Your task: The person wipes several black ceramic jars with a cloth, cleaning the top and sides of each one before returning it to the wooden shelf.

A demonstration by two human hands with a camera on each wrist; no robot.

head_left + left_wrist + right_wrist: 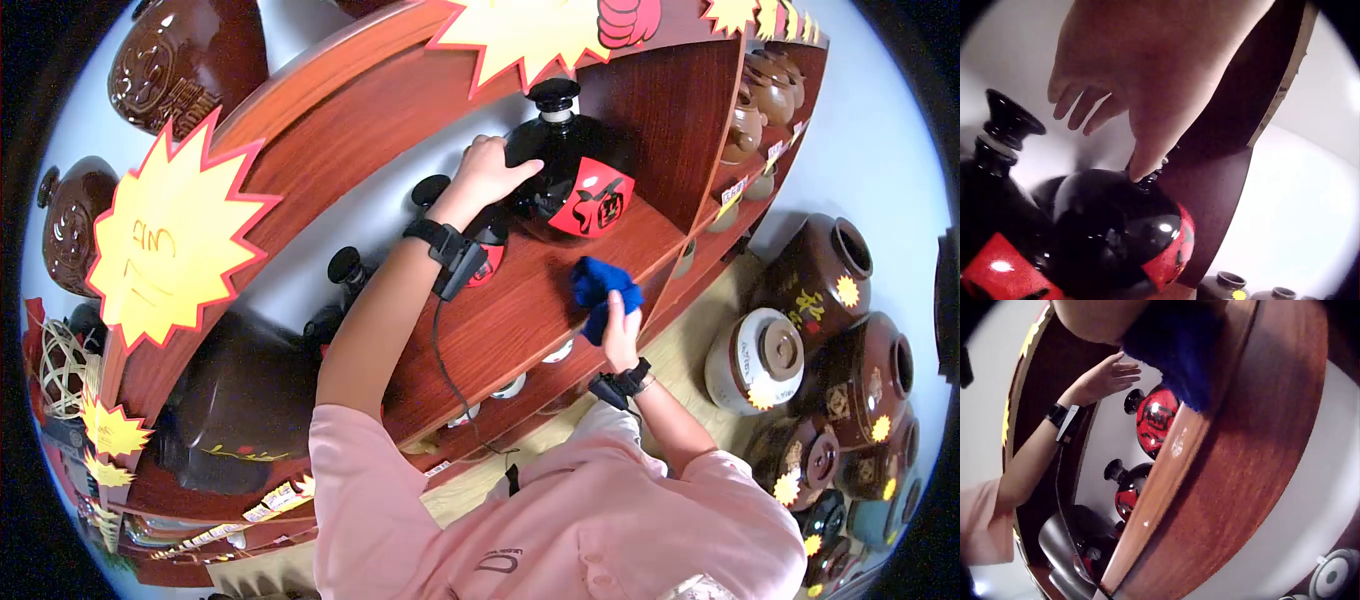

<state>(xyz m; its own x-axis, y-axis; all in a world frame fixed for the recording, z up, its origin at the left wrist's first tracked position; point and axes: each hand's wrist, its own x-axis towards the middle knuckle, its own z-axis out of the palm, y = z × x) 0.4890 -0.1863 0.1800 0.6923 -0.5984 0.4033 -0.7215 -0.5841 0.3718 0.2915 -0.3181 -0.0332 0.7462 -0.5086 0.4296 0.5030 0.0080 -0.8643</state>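
A round black bottle (535, 150) with a red label stands on a wooden shelf (520, 330). Beside its neck is the left hand (490, 172), fingers extended; in the left wrist view that hand (1141, 69) hangs above the black bottle (1116, 231), and whether the thumb touches it is unclear. The right hand (620, 335) grips a blue cloth (603, 290) near the shelf's front edge. In the right wrist view the cloth (1179, 350) lies against the shelf edge, with the right hand (1100, 319) only partly visible.
A smaller black bottle (432, 190) stands to the left, and another (346, 268) farther left. Starburst price signs (170, 235) hang at the shelf's front. Large lidded jars (755, 360) stand on the floor at the right. A cable (445, 370) trails from the left wrist.
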